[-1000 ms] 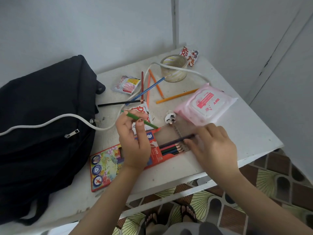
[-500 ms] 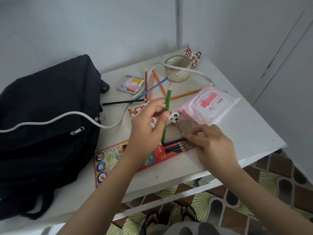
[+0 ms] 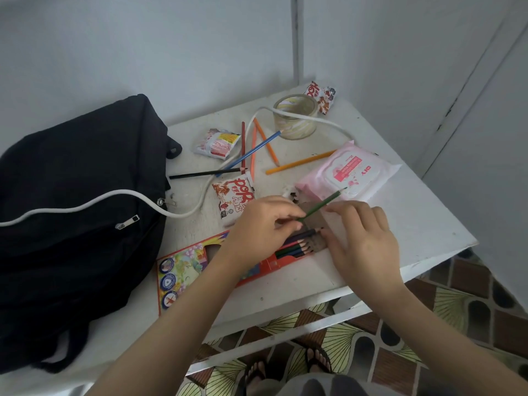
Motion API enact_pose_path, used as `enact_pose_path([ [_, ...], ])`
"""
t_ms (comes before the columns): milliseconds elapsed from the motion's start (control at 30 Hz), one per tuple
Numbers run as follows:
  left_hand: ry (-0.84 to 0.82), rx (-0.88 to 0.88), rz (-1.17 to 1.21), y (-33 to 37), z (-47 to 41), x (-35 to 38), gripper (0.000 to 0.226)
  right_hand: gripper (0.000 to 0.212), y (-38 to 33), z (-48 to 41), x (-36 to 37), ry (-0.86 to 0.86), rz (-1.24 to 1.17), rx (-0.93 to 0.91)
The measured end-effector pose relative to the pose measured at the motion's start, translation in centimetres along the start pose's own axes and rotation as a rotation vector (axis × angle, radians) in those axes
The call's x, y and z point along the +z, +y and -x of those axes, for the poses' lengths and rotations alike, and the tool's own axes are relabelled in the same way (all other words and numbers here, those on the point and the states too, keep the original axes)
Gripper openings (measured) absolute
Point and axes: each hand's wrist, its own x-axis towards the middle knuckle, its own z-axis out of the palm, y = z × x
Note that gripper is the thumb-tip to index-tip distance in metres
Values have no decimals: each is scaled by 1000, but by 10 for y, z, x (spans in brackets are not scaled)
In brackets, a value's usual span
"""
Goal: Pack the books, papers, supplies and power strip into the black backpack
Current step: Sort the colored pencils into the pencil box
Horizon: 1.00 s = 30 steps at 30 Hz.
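Left hand [image 3: 257, 224] pinches green pencil [image 3: 325, 202] over pencil box [image 3: 185, 267]; right hand [image 3: 363, 241] pinches box flap. Pink wipes pack [image 3: 351, 172] reads "DIY"; snack packet [image 3: 234, 198] reads "POP".

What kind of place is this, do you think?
Likely a home room corner: a small white table against painted walls, patterned floor tiles, a black backpack and loose coloured pencils.

The left hand [image 3: 257, 227] and right hand [image 3: 363, 241] are bare, with dark thong sandals [image 3: 317, 360] and grey clothing [image 3: 314, 386].
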Motion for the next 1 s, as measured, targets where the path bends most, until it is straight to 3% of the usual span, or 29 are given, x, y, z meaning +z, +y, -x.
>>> enact_pose_path([
  [100,4,49,-131,-3,8,-2,16,37,0,-1,2,21,5,-4],
  [267,30,145,-356,-9,23,-6,18,28,3,-3,2,4,81,-42],
  [400,49,128,-437,-15,34,-9,15,30,1,-3,1,-90,97,-88],
  [600,97,4,-415,-19,55,-10,37,49,-10,0,-6,-381,95,-228],
  [767,65,17,-384,-27,62,-11,30,51,-21,-3,-5,-364,86,-110],
  [900,88,15,-358,-26,62,-10,26,47,-20,-5,1,-394,117,-190],
  [1000,90,-35,-307,-28,58,-15,29,45,-19,-17,0,-383,-71,-134],
])
